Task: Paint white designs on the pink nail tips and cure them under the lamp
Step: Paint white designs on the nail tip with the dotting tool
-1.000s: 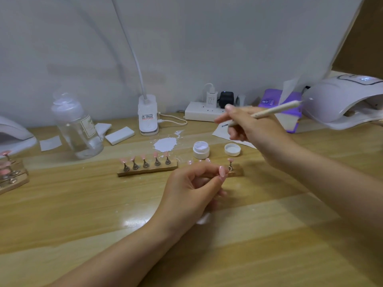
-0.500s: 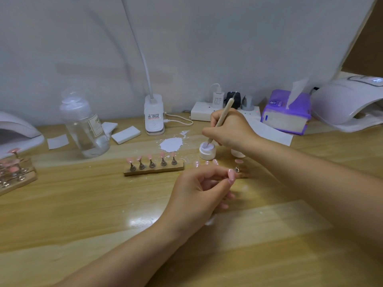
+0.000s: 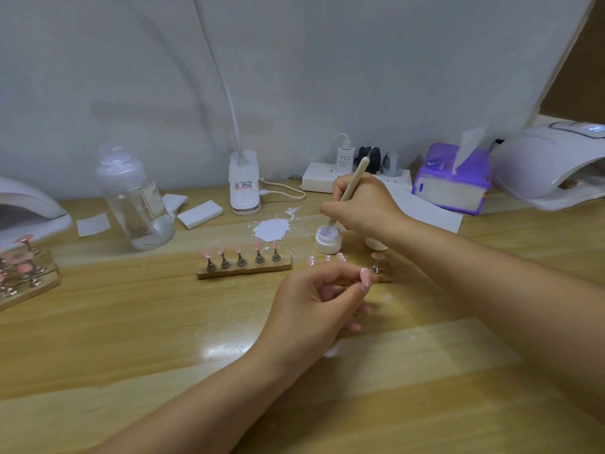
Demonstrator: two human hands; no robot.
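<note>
The little white jar of paint (image 3: pixel 328 239) sits open on the wooden desk (image 3: pixel 131 322), a touch right of centre, and the tip of the brush (image 3: pixel 352 188) is down in it. The right hand (image 3: pixel 363 209) grips the brush shaft in curled fingers, the handle slanting up toward one o'clock. The jar's lid (image 3: pixel 376 244) peeks out at three o'clock from the jar, mostly hidden under the right wrist.

Just at seven o'clock from the jar a wooden strip (image 3: pixel 244 268) carries five pink nail tips (image 3: pixel 239 250) on metal stands, in a row. A second strip lies at five o'clock from the jar, largely covered by the left hand (image 3: pixel 314 309); one stand with a pink tip (image 3: pixel 377 261) shows at its right end, and a few more tips (image 3: pixel 327 258) show above the knuckles. The left hand's fingers are curled, thumb and forefinger close together near that strip; I cannot tell whether they have hold of anything.

At eleven o'clock from the jar there is a splash of white paint (image 3: pixel 271 229) on the desk. Farther back stand a clip lamp base (image 3: pixel 244 185), a power strip (image 3: pixel 322 181) and a purple tissue pack (image 3: pixel 453 180). A white curing lamp (image 3: pixel 550 165) sits at two o'clock by the right edge. A clear bottle (image 3: pixel 136 201) stands at ten o'clock, and at the far left are another lamp (image 3: pixel 26 208) and more tips on stands (image 3: pixel 23 270).
</note>
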